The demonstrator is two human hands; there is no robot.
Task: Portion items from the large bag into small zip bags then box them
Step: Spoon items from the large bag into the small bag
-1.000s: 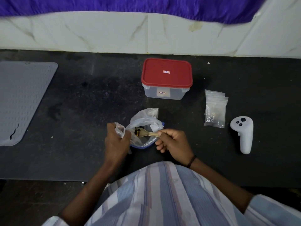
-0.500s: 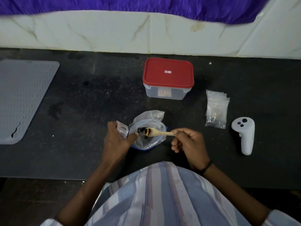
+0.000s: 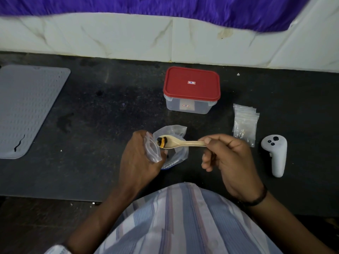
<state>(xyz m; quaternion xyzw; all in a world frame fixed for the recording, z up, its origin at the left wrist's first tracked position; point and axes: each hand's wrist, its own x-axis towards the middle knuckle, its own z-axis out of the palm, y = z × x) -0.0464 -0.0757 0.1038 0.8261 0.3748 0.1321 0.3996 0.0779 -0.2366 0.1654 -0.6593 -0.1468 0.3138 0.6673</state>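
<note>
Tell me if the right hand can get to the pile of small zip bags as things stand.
Probably yes, but not freely: the pile of small zip bags lies just beyond the right hand with bare counter between, yet that hand's grip is taken by the loaded spoon, which it must empty first.

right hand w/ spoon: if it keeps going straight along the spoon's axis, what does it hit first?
The right hand points its spoon leftward. Straight on, the bowl's tip would probably first meet the small zip bag held in the left hand. Depth is unclear; it may be slightly above the bag's mouth.
</note>
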